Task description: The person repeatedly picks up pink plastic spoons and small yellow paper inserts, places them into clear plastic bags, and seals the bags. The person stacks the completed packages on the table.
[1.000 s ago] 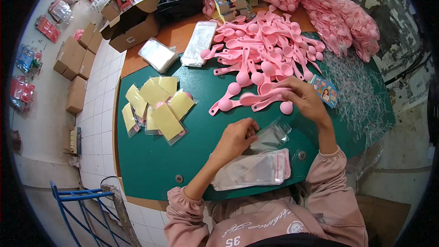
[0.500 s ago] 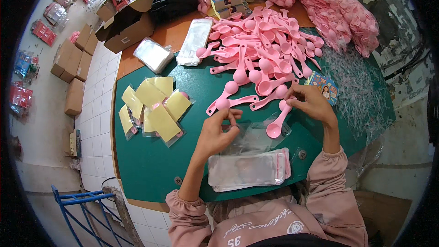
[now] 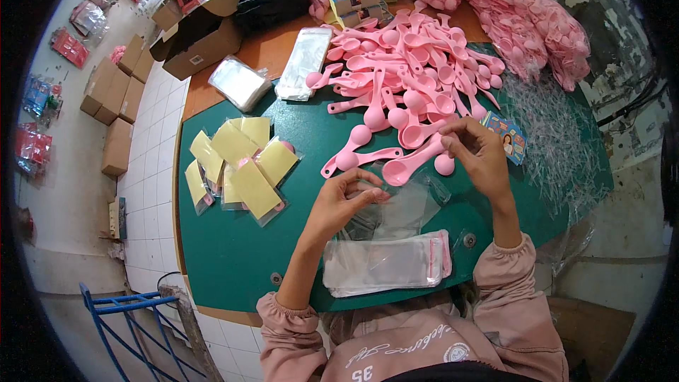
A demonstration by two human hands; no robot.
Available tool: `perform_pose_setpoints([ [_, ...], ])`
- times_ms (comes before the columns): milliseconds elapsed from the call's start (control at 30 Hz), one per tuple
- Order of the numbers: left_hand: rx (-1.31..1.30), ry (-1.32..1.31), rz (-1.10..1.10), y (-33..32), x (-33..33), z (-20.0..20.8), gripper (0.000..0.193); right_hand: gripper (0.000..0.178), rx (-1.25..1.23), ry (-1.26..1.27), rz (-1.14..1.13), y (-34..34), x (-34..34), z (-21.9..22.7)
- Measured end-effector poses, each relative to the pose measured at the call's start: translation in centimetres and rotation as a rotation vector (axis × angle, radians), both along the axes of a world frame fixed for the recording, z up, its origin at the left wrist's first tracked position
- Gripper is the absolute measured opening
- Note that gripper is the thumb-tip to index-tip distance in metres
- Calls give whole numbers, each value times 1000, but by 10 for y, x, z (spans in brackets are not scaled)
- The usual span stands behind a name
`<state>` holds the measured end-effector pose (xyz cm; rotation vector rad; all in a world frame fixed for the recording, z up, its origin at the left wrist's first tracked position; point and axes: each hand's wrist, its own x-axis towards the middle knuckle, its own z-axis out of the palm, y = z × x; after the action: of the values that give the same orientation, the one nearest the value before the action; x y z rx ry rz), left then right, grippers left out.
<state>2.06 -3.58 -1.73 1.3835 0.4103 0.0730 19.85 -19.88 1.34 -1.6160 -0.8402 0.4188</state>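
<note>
A: What's round the hands? Quick.

B: Green table (image 3: pixel 233 255). Big heap of pink plastic scoops (image 3: pixel 414 64) at 12 o'clock, smooth, round bowls, long flat handles. Bagged pink scoops (image 3: pixel 537 21) at 1, lumpy sacks. Filled packs w/ yellow cards (image 3: pixel 237 166) at 9, glossy film. Stack of clear flat bags (image 3: pixel 385 263) at 6, just in front of the person. Clear film scraps (image 3: pixel 552 134) at 3, stringy. Small printed card (image 3: pixel 511 136) just right of the right hand.

A: Hands?

B: Left hand (image 3: pixel 346 201) pinches the mouth of a clear bag (image 3: pixel 396 209), crinkly, see-thru, centre of table. Right hand (image 3: pixel 477 152) fingers closed on the handles of pink scoops (image 3: pixel 410 166), bowls at the bag mouth.

A: Anything blocking?

B: Two loose scoops (image 3: pixel 353 152) lie just beyond the left hand, at 11.
</note>
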Motion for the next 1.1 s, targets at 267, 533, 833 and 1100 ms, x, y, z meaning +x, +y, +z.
perform_pose_setpoints([
  [267, 76, 114, 94, 4, -2, 5, 26, 13, 68, 33, -22, 7, -14, -3],
  [533, 37, -70, 73, -1, 2, 6, 33, 16, -25, -92, 9, 9, -23, 4],
  [833, 228, 10, -264, 4, -7, 14, 37, 17, 23, 104, 55, 17, -36, 5],
  [1100, 18, 1, -145, -5, -4, 13, 37, 32, 135, -451, 311, 10, -40, 3],
])
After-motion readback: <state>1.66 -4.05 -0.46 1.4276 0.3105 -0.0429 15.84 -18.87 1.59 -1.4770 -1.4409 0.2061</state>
